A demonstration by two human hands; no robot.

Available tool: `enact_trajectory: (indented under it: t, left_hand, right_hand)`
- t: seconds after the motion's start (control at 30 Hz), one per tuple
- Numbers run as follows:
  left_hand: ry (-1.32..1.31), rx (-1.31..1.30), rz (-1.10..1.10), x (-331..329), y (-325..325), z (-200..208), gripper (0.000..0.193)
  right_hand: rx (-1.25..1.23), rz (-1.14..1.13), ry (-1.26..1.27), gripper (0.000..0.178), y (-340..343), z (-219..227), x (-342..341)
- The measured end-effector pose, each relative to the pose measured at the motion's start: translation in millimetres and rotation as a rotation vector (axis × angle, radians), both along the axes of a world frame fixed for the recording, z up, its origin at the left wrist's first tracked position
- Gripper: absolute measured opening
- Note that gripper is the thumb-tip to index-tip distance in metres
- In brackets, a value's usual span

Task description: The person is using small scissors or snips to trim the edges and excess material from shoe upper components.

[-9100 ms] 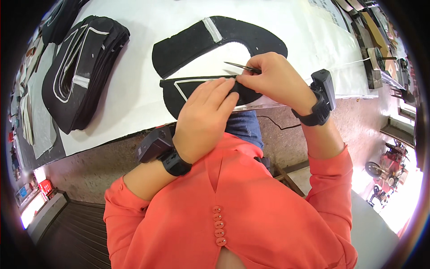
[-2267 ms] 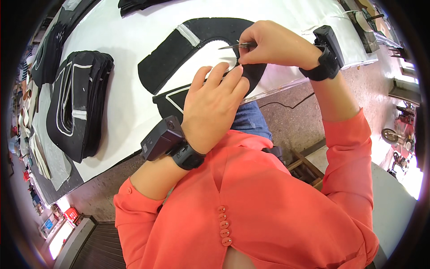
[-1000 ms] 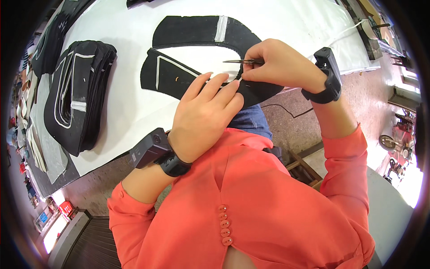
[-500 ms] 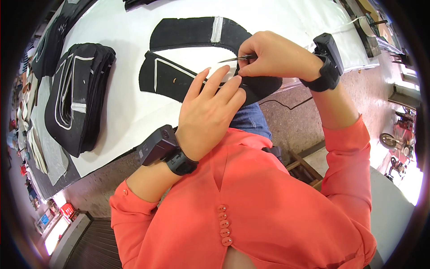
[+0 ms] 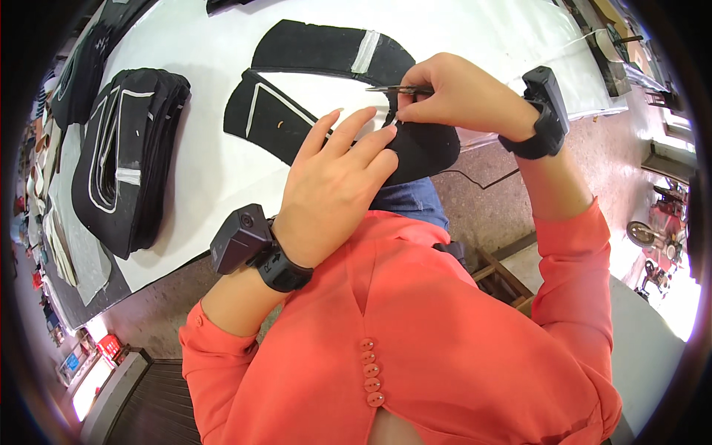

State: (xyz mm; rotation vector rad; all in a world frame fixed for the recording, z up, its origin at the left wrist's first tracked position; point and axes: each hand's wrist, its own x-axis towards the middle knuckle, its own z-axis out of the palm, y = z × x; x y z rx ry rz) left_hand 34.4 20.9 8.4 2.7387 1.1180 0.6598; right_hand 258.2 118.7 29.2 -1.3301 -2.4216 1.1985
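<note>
A horseshoe-shaped black material piece, like a shoe upper, lies on the white-covered table, with white line markings and a pale strip across its far arm. My left hand rests on its near arm, fingers spread and pressing it flat. At the curved right end, my right hand is closed around a slim pointed metal tool, like small scissors or snips, its tip aimed left. The thumb and fingertips of that hand meet at the piece's inner edge, close to my left fingertips. Whatever they pinch there is too small to make out.
A thick stack of similar black pieces stands on the left of the white table covering. More black pieces lie beyond it. A spool-like object sits at the far right corner. A dark cord hangs beside the table's edge.
The black piece has turned slightly, its left end shifting up and left. My left hand has slid a little left with it. The pointed tool now lies more level.
</note>
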Motion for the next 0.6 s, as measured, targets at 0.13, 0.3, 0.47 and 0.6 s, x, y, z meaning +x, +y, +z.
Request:
enact_trajectory:
  t: [0.13, 0.3, 0.47, 0.6]
  left_hand:
    - [-0.056, -0.074, -0.010, -1, 2, -1, 0.012]
    - [-0.080, -0.080, -0.003, 3, 3, -1, 0.011]
    - [-0.002, -0.088, 0.002, 1, -2, 1, 0.018]
    - [-0.040, -0.110, 0.036, -2, -27, -4, 0.036]
  right_hand:
    - [-0.024, 0.048, 0.044, 0.017, 7, 3, 3]
    - [0.008, 0.083, 0.035, 0.019, 11, 4, -1]
    - [0.098, 0.112, -0.074, 0.023, 18, 0, -4]
    - [0.067, 0.101, -0.121, 0.024, 14, 10, -9]
